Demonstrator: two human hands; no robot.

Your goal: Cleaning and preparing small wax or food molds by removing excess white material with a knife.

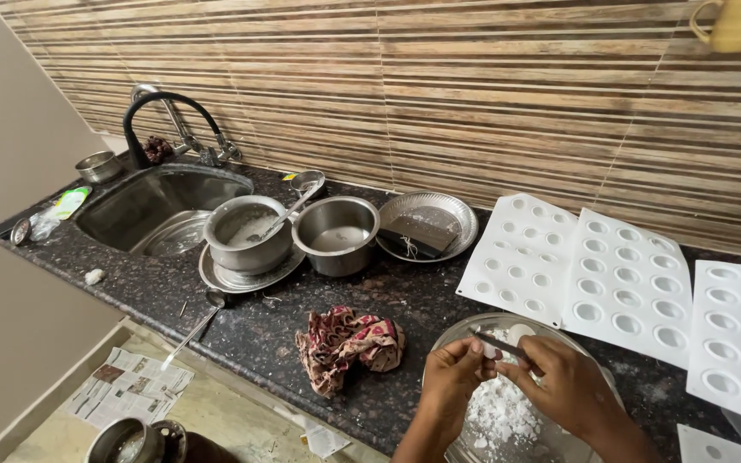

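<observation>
White crumbly pieces (499,411) are seen lying in a glass bowl (465,334) at the counter's (259,330) front edge. Over the bowl, a thin dark tool (501,345) is pinched between the left hand (452,381) and the right hand (563,386), both closed on it. A spill over the front edge is judged possible, since the bowl sits close to it. Two steel pots (336,233) stand mid-counter: a ladle (289,210) and whitish residue are held in one, the other appears nearly empty. White moulds (628,283) near the back wall are unfilled.
</observation>
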